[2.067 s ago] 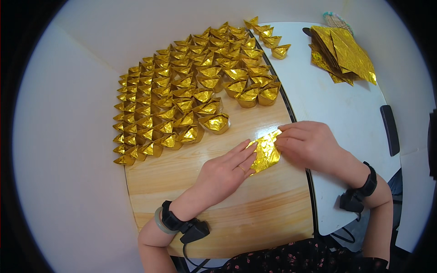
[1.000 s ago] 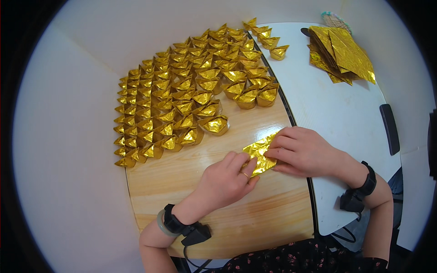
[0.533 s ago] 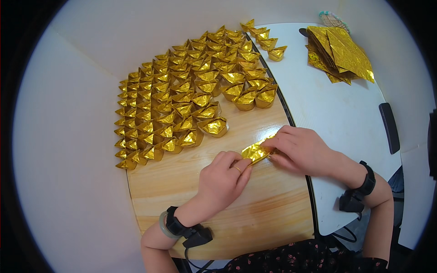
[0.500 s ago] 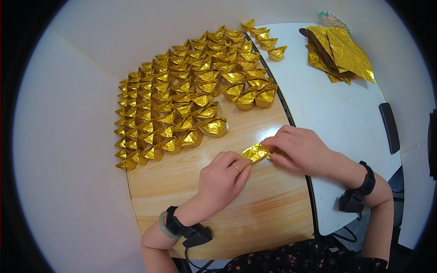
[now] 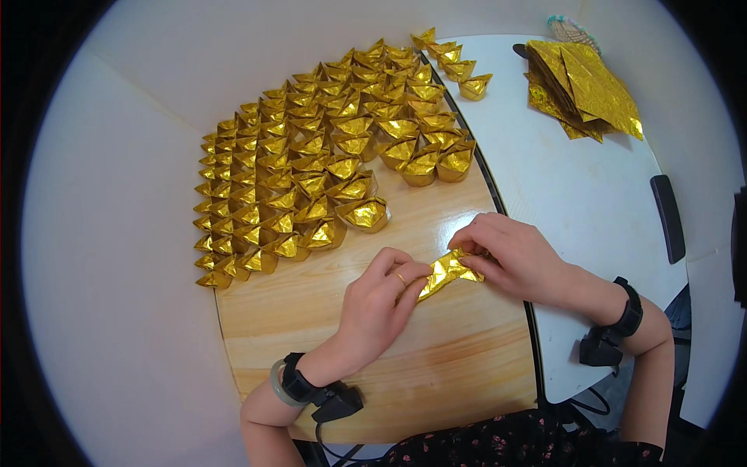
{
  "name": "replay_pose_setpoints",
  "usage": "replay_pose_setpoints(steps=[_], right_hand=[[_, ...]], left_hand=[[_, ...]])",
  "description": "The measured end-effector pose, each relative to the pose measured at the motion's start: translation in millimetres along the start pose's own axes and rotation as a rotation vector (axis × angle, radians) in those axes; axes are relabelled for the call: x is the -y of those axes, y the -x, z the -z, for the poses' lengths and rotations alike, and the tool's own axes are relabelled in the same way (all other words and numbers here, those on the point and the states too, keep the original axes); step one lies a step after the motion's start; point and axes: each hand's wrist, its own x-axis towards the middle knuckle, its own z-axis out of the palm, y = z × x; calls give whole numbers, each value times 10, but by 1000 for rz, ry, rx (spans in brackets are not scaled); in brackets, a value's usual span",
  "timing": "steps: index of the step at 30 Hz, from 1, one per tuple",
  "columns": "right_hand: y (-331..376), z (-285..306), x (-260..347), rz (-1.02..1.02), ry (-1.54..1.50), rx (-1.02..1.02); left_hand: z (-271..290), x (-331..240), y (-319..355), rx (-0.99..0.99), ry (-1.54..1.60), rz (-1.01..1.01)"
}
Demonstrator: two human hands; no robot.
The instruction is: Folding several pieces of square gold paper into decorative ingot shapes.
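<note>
A small folded piece of gold foil paper (image 5: 445, 274) stretches between my two hands, just above or on the wooden table. My left hand (image 5: 380, 300) pinches its left end between thumb and fingers. At the other end, my right hand (image 5: 510, 253) grips the upper right corner, its fingers curled over it. The right end of the paper flares out below the right fingertips. Beyond my hands, many boat-shaped folded gold paper ingots (image 5: 311, 183) stand in tight rows; the closest single ingot (image 5: 366, 213) sits ahead of my left hand.
The wood-grain table (image 5: 366, 397) adjoins a white table (image 5: 537, 187) on the right. There lie a stack of gold foil sheets (image 5: 583, 89), a black elongated object (image 5: 668, 219) and several more ingots (image 5: 474, 87). Pale walls enclose the left and back.
My right fingers have shifted on the gold paper, and more of its right end now shows. My left hand keeps its pinch, with the paper tilted slightly differently.
</note>
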Motion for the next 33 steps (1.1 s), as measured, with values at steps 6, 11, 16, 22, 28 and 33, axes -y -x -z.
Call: replay_pose_setpoints(steps=[6, 11, 16, 22, 28, 33], right_hand=[[-19, -5, 10, -7, 4, 11], [-19, -13, -21, 19, 28, 3], [-11, -27, -33, 54, 43, -12], [-11, -23, -33, 42, 45, 4], [-21, -28, -43, 88, 118, -21], [-31, -29, -28, 93, 156, -6]], left_hand=[[-3, -26, -7, -1, -87, 14], [37, -28, -36, 59, -15, 135], [49, 69, -64, 81, 113, 146], [101, -10, -121, 27, -325, -141], [54, 65, -115, 78, -192, -241], [139, 108, -133, 170, -127, -232]])
